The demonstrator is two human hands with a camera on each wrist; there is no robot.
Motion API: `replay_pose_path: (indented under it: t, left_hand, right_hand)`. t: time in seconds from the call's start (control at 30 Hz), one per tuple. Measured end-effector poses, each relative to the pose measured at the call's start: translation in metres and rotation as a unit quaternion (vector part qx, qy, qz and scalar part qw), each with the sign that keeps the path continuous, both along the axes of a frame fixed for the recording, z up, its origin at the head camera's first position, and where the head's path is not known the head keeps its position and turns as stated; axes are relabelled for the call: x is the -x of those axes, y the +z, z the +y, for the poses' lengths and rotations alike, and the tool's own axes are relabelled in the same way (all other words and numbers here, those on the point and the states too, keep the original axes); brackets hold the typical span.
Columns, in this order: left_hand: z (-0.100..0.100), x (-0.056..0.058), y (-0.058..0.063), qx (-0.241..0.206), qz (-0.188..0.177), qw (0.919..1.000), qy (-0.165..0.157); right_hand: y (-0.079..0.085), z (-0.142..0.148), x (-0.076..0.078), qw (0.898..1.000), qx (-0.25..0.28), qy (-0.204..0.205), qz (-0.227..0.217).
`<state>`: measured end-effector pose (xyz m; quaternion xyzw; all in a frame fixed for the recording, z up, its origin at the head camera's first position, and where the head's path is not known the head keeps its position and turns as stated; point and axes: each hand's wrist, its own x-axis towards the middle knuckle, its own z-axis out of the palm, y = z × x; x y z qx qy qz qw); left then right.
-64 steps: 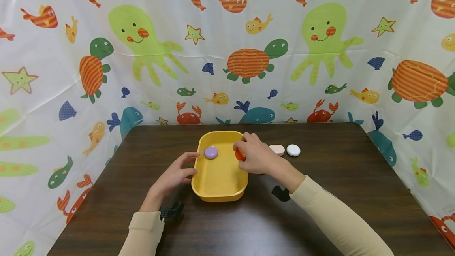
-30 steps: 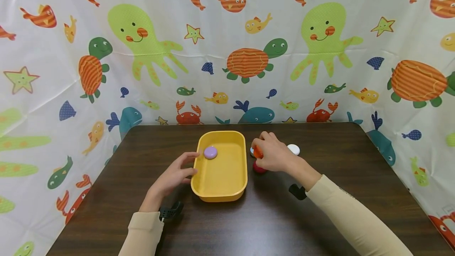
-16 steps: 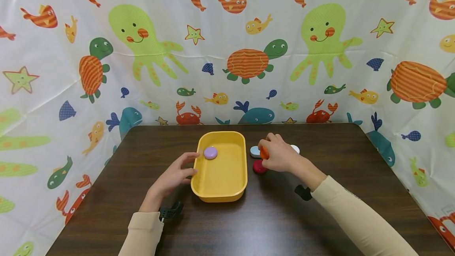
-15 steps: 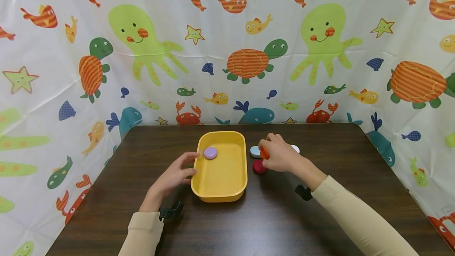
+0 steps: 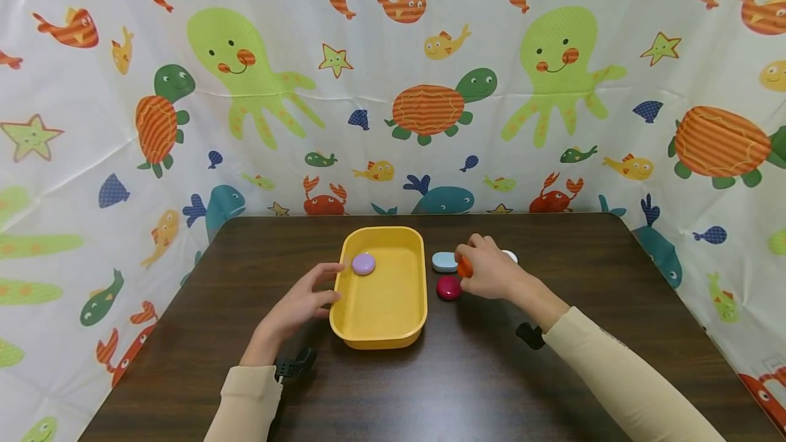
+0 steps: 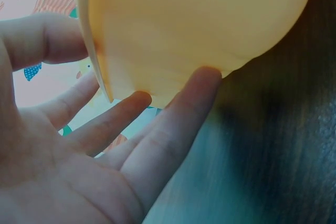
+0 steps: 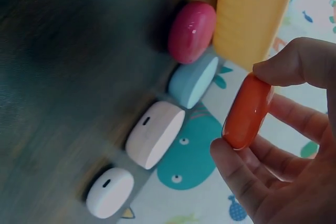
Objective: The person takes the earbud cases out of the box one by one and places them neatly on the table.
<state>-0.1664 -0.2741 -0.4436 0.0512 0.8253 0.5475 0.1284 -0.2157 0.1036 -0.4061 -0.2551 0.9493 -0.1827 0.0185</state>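
My right hand [image 5: 491, 270] pinches a glossy orange rounded case [image 7: 247, 111] between thumb and fingertips, holding it up over the table. In the head view, a light blue oblong case [image 5: 445, 262] and a crimson round case [image 5: 449, 288] lie just left of that hand. Fingertips of my left hand [image 5: 303, 302] touch the left side of a yellow bin [image 5: 379, 344]. The left wrist view shows those fingers [image 6: 173, 135] spread against its outer wall. Inside the bin, near the upper left, is a lilac round case [image 5: 364, 264].
A pale pink case [image 7: 155, 135] and a white case [image 7: 110, 192], each with a small dark slot, continue the row. In the head view the right hand hides the pink one and part of the white. A sea-animal curtain [image 5: 368, 39] hangs behind the dark wooden table [image 5: 393, 401].
My right hand has moved from over the bin's right edge to the right, with the orange case in it. The blue and crimson cases have come into view. My left hand stays put.
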Motion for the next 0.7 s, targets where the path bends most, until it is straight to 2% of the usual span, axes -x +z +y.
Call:
replay_pose_path:
  t: [0.7]
  left_hand:
    - [-0.002, 0.003, -0.002, -0.006, 0.002, 1.0000, -0.006]
  right_hand:
    - [-0.022, 0.014, 0.007, 1.000, -0.015, -0.016, -0.012]
